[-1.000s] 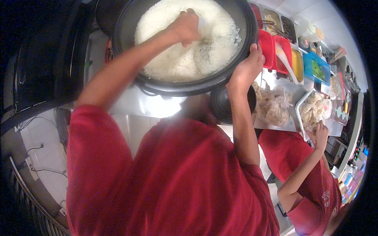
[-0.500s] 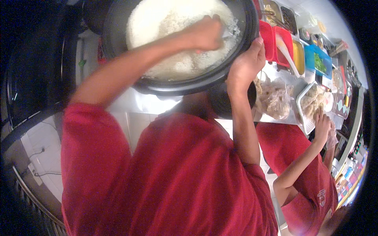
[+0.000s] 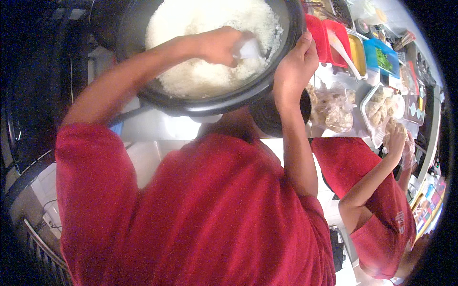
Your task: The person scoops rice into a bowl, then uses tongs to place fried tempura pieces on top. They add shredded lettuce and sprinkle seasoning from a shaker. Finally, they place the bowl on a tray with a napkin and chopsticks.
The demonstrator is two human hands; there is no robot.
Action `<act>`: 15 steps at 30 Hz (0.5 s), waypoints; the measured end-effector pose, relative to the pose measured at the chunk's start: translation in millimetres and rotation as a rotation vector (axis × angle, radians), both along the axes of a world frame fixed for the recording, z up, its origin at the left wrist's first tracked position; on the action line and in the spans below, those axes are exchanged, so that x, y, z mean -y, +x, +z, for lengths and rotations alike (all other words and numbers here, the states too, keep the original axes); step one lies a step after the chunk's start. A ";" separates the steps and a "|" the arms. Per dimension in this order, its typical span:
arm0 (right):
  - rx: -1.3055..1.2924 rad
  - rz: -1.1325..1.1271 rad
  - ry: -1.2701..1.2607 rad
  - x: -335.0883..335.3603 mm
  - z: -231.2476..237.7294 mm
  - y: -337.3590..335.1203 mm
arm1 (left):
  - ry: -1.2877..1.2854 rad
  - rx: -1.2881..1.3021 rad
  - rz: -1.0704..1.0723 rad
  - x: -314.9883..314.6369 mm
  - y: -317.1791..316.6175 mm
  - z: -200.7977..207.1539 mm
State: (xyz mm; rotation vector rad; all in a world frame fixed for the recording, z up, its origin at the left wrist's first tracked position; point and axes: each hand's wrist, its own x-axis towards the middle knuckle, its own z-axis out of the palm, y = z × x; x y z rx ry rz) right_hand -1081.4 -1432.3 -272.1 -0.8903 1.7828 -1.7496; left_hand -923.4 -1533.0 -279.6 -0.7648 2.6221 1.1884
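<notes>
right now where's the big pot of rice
The pot is at the top of the head view, a little left of center, with the red tubs just to its right; the right hand grips its edge.

The rice is white, the pot black.

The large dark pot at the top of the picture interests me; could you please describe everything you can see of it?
The large dark pot is wide and round, with a thick, glossy black rim and smooth, dark grey inner walls; its material is unclear. Its far edge is cut off by the picture. Inside lies plenty of white rice. The right hand holds the rim's right side, while the left hand holds a white tool over the rice. Its base is hidden.
</notes>
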 end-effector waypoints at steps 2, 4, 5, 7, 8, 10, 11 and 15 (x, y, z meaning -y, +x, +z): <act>-0.032 0.021 0.013 -0.5 2.2 -0.4 | -0.028 -0.025 -0.024 -4.7 5.9 0.8; -0.080 0.013 -0.011 0.4 0.6 -0.3 | 0.033 0.058 -0.013 -9.3 5.9 9.3; -0.113 -0.007 -0.040 1.4 -2.1 -0.9 | 0.108 0.154 0.009 -10.0 3.6 19.1; -0.159 -0.030 -0.060 1.8 -6.9 -1.9 | 0.193 0.248 0.031 -13.1 2.2 32.5; -0.174 -0.034 -0.050 1.5 -9.1 -2.9 | 0.204 0.246 0.030 -14.5 4.0 36.2; -0.201 -0.043 -0.011 1.1 -10.6 -3.6 | 0.257 0.261 0.061 -18.0 6.9 43.9; -0.213 -0.047 0.019 0.8 -10.2 -4.0 | 0.299 0.277 0.092 -20.1 8.0 48.0; -0.187 -0.116 -0.126 2.6 -6.4 2.8 | 0.420 0.305 0.116 -20.1 13.8 58.7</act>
